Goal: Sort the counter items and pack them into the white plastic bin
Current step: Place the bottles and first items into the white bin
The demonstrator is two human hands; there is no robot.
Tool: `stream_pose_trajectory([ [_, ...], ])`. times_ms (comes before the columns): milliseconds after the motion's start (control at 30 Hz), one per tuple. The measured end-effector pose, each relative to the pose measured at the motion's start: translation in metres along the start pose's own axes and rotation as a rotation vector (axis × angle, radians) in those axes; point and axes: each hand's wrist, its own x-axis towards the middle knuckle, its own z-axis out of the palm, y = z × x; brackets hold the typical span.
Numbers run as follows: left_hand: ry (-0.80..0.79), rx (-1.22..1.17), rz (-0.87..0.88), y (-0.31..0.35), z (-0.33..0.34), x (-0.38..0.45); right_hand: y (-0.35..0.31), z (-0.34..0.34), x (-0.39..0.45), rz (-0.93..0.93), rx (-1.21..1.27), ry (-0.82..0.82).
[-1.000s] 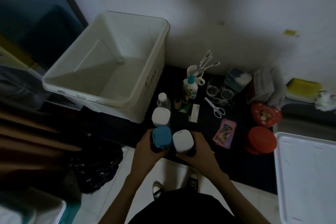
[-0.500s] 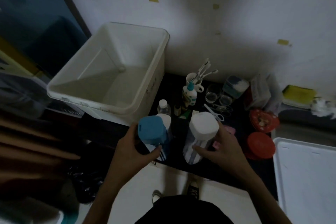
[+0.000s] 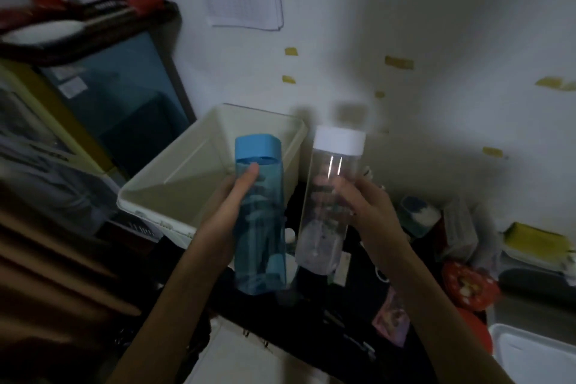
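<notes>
My left hand (image 3: 223, 215) grips a blue see-through bottle (image 3: 260, 237) with a blue cap, held upright in the air. My right hand (image 3: 369, 210) grips a clear bottle (image 3: 330, 171) with a white cap, also upright, just to the right of the blue one. Both bottles hang above the dark counter (image 3: 349, 321), in front of the white plastic bin (image 3: 174, 193). The bin stands open at the back left and looks empty. The bottles and my arms hide part of the counter items.
On the right of the counter lie a red round tin (image 3: 470, 285), a pink packet (image 3: 392, 319), a teal-lidded container (image 3: 419, 218) and a yellow sponge (image 3: 536, 238). A white lid (image 3: 536, 355) sits at the bottom right. A dark glass panel (image 3: 124, 103) stands left of the bin.
Both hands have lifted the two bottles from the counter up to chest height. The view has tilted upward, showing more wall and the paper above.
</notes>
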Motion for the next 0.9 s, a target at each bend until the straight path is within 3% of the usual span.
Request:
stream_pose_trajectory([
  [333, 0.12, -0.111, -0.099, 0.026, -0.015, 0.033, -0.002, 0.05, 0.059, 0.215, 0.021, -0.123],
  [500, 0.036, -0.096, -0.168, 0.034, -0.048, 0.073, 0.008, 0.08, 0.098, 0.339, 0.093, -0.138],
  [700, -0.118, -0.024, -0.206, 0.029, -0.109, 0.155, 0.053, 0.131, 0.159, 0.406, 0.016, 0.002],
  [900, -0.01, 0.012, -0.392, -0.008, -0.184, 0.275, 0.11, 0.19, 0.236, 0.545, 0.027, 0.118],
])
